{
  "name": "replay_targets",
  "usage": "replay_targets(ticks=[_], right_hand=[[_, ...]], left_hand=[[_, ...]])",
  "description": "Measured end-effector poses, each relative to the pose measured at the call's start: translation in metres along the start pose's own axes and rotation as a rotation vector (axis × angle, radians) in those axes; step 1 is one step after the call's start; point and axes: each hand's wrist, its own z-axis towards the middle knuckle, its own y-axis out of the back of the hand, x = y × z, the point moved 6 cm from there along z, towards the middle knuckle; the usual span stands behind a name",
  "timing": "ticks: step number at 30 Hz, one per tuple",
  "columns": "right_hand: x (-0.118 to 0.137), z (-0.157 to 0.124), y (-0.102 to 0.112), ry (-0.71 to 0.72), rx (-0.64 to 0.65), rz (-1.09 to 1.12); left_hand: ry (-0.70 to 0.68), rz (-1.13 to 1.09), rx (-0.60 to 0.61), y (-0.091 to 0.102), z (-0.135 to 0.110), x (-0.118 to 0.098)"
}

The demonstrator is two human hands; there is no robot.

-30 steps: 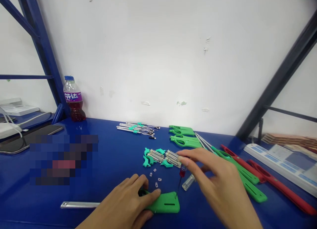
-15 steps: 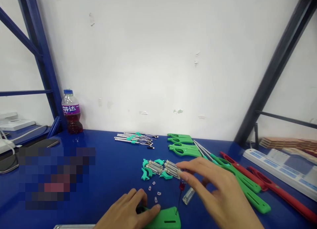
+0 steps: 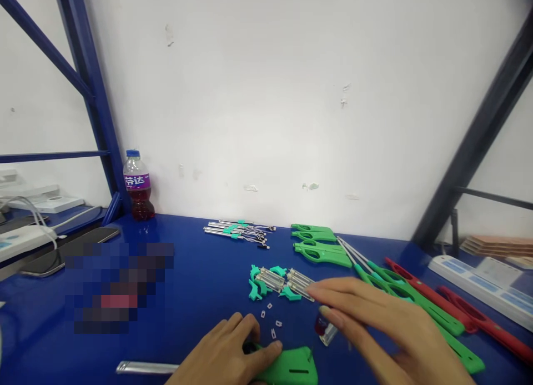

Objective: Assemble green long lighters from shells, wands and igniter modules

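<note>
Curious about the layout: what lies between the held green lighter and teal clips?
Four small pale pieces, loose on the blue tabletop; the head view shows them.

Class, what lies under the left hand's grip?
Part of a green handle lies under the left hand's grip. Its slotted end shows; a silver tube shows opposite. The grip covers the stretch between, so any join cannot be seen.

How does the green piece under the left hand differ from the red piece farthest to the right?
Handling: the left hand pins the green piece, while no hand touches the red piece.
Pose: the green piece lies roughly crosswise; the red piece slants down toward the right.
Cut-off: the bottom edge crops the green piece, the right edge the red piece.
Both are on the blue table.
</note>
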Motion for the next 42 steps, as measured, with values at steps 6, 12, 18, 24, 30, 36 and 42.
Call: replay_targets(ticks=[6, 12, 18, 24, 30, 36, 42], right_hand=[[-0.007, -0.001, -0.001, -0.001, -0.013, -0.052], [-0.004, -0.002, 0.001, 0.024, 0.018, -0.116], [0.0, -0.001, 0.003, -0.05, 0.004, 0.008], [-0.002, -0.001, 0.001, -0.075, -0.052, -0.01], [-0.006, 0.002, -0.01, -0.127, -0.07, 0.057], [-0.001, 0.004, -0.007, -0.05, -0.033, 0.046], [-0.002, -0.003, 0.005, -0.032, -0.003, -0.038]], left_hand=[[0.026, -0.064, -0.001, 0.006, 0.001, -0.002], [0.032, -0.078, -0.029, 0.004, -0.001, -0.002], [0.066, -0.052, -0.048, 0.01, -0.004, -0.006], [0.066, -0.061, -0.079, 0.01, -0.005, -0.007], [0.083, -0.094, -0.047, 0.009, -0.001, -0.004], [0.119, -0.106, 0.033, 0.014, -0.001, -0.006], [0.127, -0.112, 0.054, 0.008, 0.003, -0.004]])
